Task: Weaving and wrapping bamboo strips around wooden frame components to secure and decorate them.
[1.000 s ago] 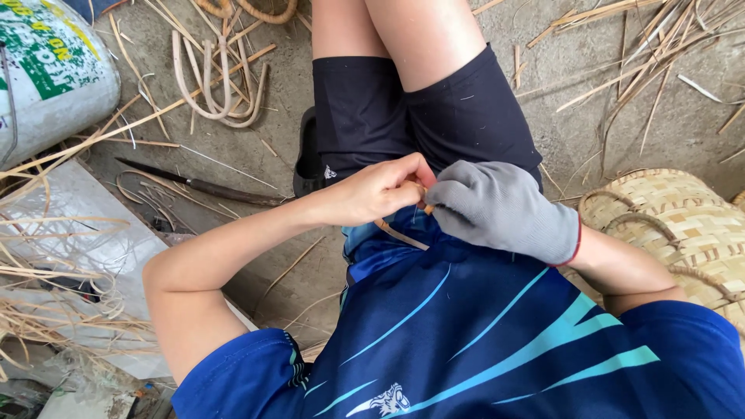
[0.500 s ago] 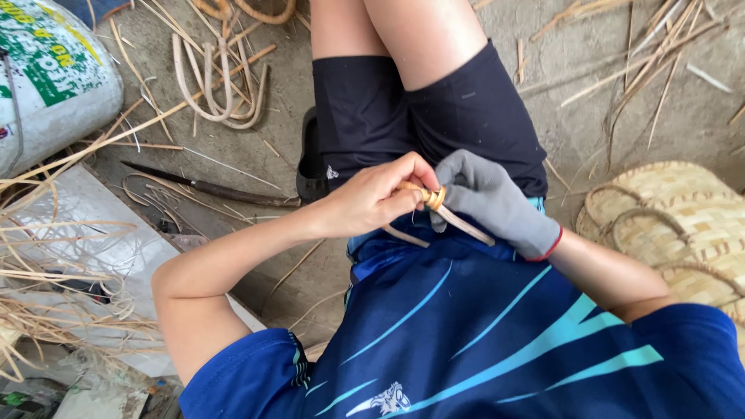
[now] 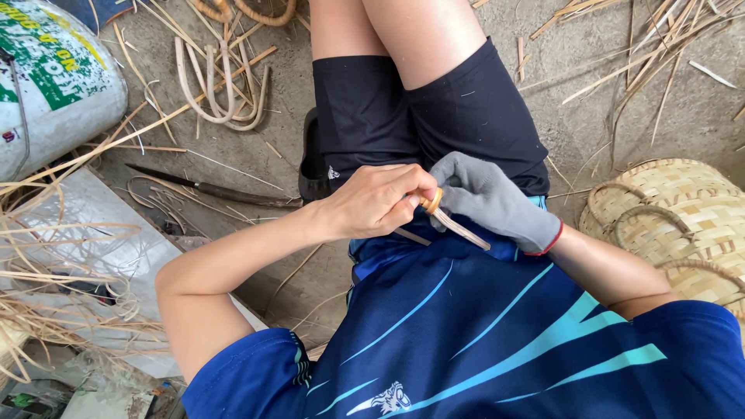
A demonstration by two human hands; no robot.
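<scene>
My bare left hand and my grey-gloved right hand meet over my lap, just below the hem of my black shorts. Between their fingertips they pinch a thin tan cane strip. A small orange-tan loop of it sits where the thumbs meet. The free end of the strip sticks out toward the lower right, under the gloved hand and over my blue shirt. Both hands are closed on the strip.
A woven basket with loop handles stands on the right. A long dark knife lies on the concrete floor at left, beside bent cane loops, a white sack and loose dry strips.
The strip's free end has come out from under the gloved hand and now points to the lower right. The gloved fingers have opened up a little around the loop.
</scene>
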